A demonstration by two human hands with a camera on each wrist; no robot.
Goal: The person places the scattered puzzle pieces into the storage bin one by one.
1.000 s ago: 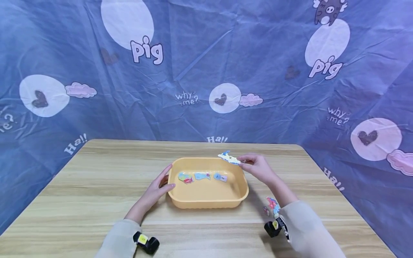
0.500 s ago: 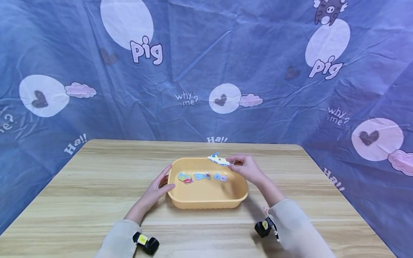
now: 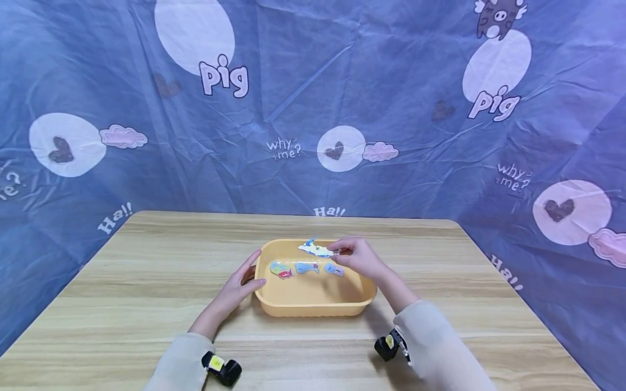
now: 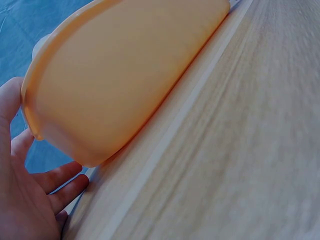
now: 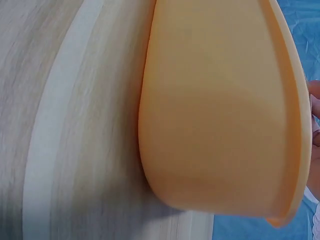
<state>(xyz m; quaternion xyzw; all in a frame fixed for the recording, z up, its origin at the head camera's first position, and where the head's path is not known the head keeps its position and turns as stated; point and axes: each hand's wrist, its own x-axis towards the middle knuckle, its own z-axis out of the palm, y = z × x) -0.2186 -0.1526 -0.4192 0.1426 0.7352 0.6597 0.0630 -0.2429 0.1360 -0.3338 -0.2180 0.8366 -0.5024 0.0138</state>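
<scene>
A yellow plastic basin (image 3: 313,310) stands on the wooden table. My left hand (image 3: 241,281) holds its left side, thumb over the rim and fingers along the outer wall. With thumb and fingers, my right hand (image 3: 359,258) pinches a flat white-and-blue cutout shaped like a sea animal (image 3: 315,249) over the basin's back part. On the basin floor lie a green, blue and red cutout (image 3: 281,270), a blue tail-shaped cutout (image 3: 307,267) and a blue-and-lilac cutout (image 3: 335,269), in a row. In the right wrist view the basin wall hides most of the right hand (image 5: 314,137).
The wooden table (image 3: 137,282) runs around the basin, and a blue printed cloth (image 3: 293,108) hangs behind its back edge. Black wrist cameras sit at the left cuff (image 3: 222,369) and right cuff (image 3: 388,347). The right sleeve (image 3: 437,347) covers part of the table's right side.
My right hand has moved left and slightly down with the white-and-blue cutout, from the basin's back right corner to over its inside. The right sleeve now hides small cutouts on the table. My left hand stays put.
</scene>
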